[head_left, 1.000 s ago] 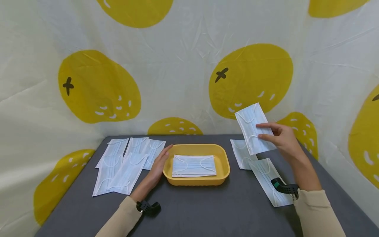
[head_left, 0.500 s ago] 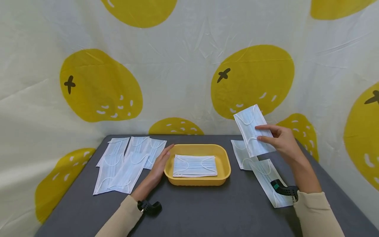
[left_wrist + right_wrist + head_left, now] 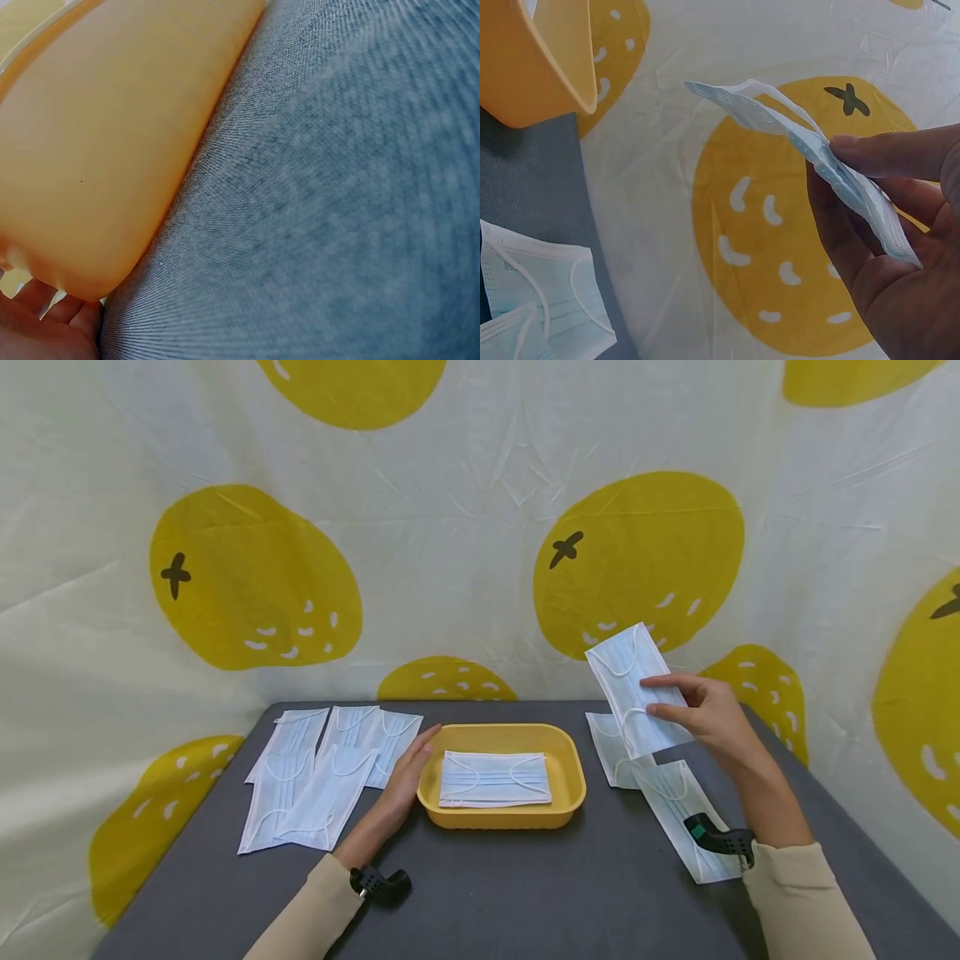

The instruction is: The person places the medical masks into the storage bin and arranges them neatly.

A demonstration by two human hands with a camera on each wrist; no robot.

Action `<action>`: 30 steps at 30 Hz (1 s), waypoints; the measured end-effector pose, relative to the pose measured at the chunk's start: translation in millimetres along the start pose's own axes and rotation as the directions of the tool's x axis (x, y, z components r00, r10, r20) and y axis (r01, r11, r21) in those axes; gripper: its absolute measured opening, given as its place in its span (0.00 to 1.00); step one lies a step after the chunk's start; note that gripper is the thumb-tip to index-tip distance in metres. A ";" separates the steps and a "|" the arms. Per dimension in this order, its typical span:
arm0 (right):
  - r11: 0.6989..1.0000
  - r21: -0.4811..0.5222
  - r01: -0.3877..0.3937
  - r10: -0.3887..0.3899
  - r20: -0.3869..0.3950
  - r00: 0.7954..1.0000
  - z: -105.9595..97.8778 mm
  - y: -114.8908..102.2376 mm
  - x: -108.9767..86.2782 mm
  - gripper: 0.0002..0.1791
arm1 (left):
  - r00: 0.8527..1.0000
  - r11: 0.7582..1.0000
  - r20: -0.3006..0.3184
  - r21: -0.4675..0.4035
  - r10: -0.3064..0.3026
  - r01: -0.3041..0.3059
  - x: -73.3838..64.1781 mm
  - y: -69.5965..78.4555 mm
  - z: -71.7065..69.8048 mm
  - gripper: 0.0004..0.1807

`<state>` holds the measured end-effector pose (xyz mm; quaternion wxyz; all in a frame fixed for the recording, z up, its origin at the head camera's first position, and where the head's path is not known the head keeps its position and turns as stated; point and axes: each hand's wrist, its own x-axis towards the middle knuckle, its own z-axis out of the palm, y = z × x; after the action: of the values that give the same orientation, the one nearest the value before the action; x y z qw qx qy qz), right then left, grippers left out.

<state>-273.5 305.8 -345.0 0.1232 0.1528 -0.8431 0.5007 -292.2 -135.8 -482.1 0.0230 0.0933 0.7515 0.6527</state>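
My right hand [image 3: 708,714] pinches a light blue face mask [image 3: 628,681] between thumb and fingers, raised above the table's right side. In the right wrist view the held mask [image 3: 810,142] appears nearly edge-on, the thumb on one face and fingers behind the other. My left hand [image 3: 405,777] rests along the left side of a yellow tray [image 3: 566,793], its fingers straight. The left wrist view shows those fingers [image 3: 71,311] at the tray's lower corner. Inside the tray lies a face mask [image 3: 495,779] or a flat stack of them, ear loops up.
Several overlapping face masks [image 3: 307,785] lie on the dark grey table [image 3: 480,893] at the left. Two more lie at the right below my raised hand, a farther mask [image 3: 609,747] and a nearer mask [image 3: 693,827]. Behind hangs a white curtain [image 3: 450,568] with yellow fruit shapes.
My right hand has shifted slightly left with the held mask, which tilts a little more. The left hand stays at the tray's side.
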 end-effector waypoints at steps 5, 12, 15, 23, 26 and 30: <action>1.000 0.025 0.016 -0.016 -0.001 1.000 -2.4 0.2 -1.6 0.20 | 1.000 1.000 -0.003 0.004 0.009 -0.009 0.9 1.5 2.2 0.26; 0.999 0.021 0.027 -0.027 0.000 1.000 -0.3 -1.6 -2.0 0.20 | 1.000 1.000 -0.003 0.003 -0.001 0.001 -1.2 1.2 0.9 0.26; 0.999 0.022 0.028 -0.028 -0.001 1.000 0.4 -2.1 -2.6 0.20 | 1.000 1.000 0.000 0.000 -0.002 0.002 -1.1 0.2 0.2 0.27; 0.999 0.035 0.013 -0.013 -0.004 1.000 1.2 -4.1 -2.7 0.19 | 1.000 1.000 0.004 -0.004 0.003 -0.003 0.9 -3.6 -0.2 0.27; 0.999 0.037 0.024 -0.024 -0.003 1.000 1.3 -4.7 -3.2 0.19 | 1.000 1.000 0.008 -0.003 0.003 -0.003 1.1 -3.4 -0.2 0.27; 0.999 0.032 0.032 -0.032 -0.002 0.999 2.3 -6.7 -2.5 0.20 | 1.000 1.000 0.007 0.000 0.000 0.000 0.3 -2.0 -0.5 0.27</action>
<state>-268.8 301.1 -341.6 0.1292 0.1680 -0.8324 0.5120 -292.8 -136.5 -483.9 0.0255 0.0954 0.7513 0.6525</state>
